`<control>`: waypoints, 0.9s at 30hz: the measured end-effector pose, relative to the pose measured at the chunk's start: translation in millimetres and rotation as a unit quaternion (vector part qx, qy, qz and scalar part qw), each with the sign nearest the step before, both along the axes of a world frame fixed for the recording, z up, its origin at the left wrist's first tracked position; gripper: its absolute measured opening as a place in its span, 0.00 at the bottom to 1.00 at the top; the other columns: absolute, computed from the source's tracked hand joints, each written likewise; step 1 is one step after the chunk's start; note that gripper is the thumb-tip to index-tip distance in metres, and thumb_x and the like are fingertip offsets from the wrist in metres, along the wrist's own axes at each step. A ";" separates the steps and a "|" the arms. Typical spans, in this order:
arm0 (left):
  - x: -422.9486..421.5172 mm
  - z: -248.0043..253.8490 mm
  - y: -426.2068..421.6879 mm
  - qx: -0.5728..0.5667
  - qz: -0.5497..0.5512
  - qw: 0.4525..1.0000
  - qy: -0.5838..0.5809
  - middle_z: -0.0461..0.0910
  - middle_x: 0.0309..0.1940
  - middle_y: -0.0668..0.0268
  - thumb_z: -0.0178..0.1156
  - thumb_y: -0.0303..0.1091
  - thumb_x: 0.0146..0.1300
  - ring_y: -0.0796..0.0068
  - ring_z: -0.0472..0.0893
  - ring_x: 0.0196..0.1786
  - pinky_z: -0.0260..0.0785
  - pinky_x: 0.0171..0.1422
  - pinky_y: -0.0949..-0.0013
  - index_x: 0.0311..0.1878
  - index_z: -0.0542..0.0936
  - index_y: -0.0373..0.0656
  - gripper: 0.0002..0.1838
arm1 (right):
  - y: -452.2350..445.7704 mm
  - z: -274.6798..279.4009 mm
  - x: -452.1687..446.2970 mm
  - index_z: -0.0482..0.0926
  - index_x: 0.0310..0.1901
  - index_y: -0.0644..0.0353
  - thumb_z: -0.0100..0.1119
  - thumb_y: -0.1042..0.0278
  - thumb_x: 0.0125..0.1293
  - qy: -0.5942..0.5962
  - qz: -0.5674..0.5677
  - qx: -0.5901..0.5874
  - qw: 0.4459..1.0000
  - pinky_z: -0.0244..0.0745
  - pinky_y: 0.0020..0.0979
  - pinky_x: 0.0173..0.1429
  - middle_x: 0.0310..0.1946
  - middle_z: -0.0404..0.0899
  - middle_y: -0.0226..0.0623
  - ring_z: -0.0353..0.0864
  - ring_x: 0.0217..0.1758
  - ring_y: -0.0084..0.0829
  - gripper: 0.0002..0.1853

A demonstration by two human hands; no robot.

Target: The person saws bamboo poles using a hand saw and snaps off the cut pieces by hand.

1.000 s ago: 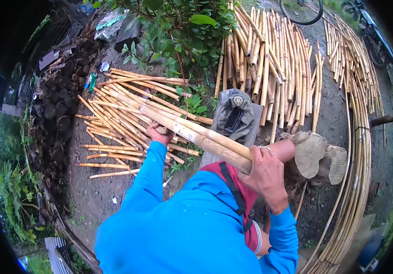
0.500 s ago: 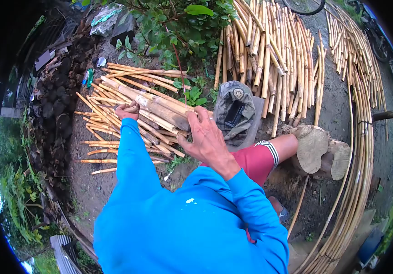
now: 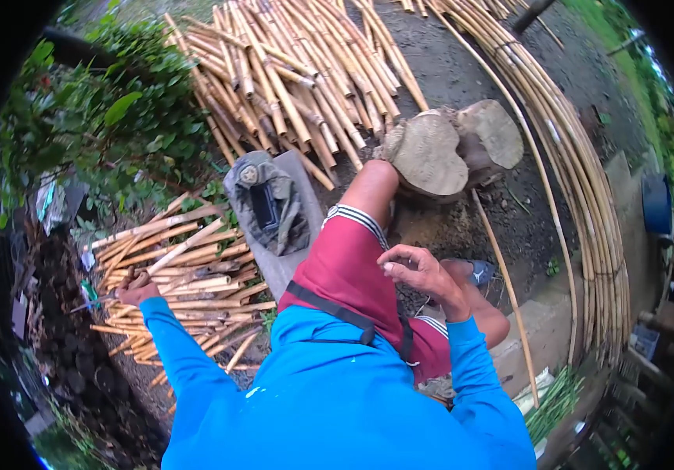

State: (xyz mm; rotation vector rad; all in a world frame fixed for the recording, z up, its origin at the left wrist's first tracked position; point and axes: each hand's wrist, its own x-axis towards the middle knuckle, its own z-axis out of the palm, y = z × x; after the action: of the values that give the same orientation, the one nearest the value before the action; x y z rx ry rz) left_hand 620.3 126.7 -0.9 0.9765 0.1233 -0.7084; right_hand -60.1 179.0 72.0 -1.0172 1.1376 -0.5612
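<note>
My left hand (image 3: 138, 288) is closed at the left, over the near pile of cut poles (image 3: 200, 286). A thin, blade-like tool (image 3: 93, 303) sticks out from it to the left; its handle is mostly hidden by the fingers. My right hand (image 3: 423, 274) hangs above my lap, fingers loosely bent and apart from the thumb, with nothing visible in it. Between the piles, a camouflage cloth cap or bag (image 3: 286, 205) with a dark phone-like object (image 3: 265, 207) lies on a grey board (image 3: 273, 270).
A larger pile of poles (image 3: 313, 66) lies ahead. Two cut logs (image 3: 431, 153) stand by my knee. Long tied poles (image 3: 580, 180) curve along the right, and a single pole (image 3: 508, 290) leans near my foot. A leafy bush (image 3: 110, 117) is at upper left.
The view has turned right. My right hand has left the thick poles and moved over my lap. Those poles are now out of both hands; my left hand stays closed near the cut poles.
</note>
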 end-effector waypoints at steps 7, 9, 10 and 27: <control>-75.7 85.3 -100.5 -0.075 -0.071 0.953 -0.285 0.81 0.33 0.54 0.51 0.31 0.54 0.66 0.74 0.26 0.72 0.36 0.63 0.33 0.74 0.37 0.08 | 98.7 -104.7 -118.4 0.81 0.42 0.54 0.62 0.55 0.64 -0.066 -0.422 0.118 0.897 0.77 0.27 0.38 0.31 0.79 0.26 0.80 0.34 0.22 0.13; -149.2 119.7 -119.7 -0.123 -0.112 0.937 -0.307 0.81 0.34 0.55 0.51 0.31 0.56 0.69 0.74 0.27 0.72 0.37 0.65 0.35 0.73 0.41 0.05 | 128.2 -152.3 -127.9 0.81 0.40 0.53 0.62 0.54 0.63 -0.158 -0.503 0.169 0.833 0.77 0.29 0.36 0.31 0.79 0.27 0.80 0.32 0.23 0.13; -178.4 129.5 -128.4 -0.120 -0.142 0.927 -0.325 0.80 0.34 0.54 0.51 0.31 0.57 0.70 0.75 0.27 0.72 0.37 0.66 0.35 0.73 0.43 0.05 | 142.8 -176.6 -130.7 0.80 0.38 0.52 0.62 0.53 0.62 -0.247 -0.556 0.220 0.763 0.78 0.32 0.34 0.30 0.80 0.27 0.80 0.31 0.25 0.12; -666.6 2.9 -124.9 -0.026 -0.776 0.580 -0.247 0.77 0.22 0.61 0.58 0.39 0.54 0.73 0.74 0.21 0.68 0.25 0.71 0.33 0.73 0.38 0.13 | 140.7 -187.7 -130.1 0.75 0.44 0.55 0.57 0.40 0.64 0.022 -0.443 0.109 0.889 0.70 0.23 0.35 0.33 0.73 0.25 0.74 0.33 0.18 0.24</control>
State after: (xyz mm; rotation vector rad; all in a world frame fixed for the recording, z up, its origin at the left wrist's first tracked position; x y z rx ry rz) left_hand -46.3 1.9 2.0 1.0148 -1.4581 -1.9623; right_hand -190.2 319.6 -115.7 -0.2604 1.6561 -1.0988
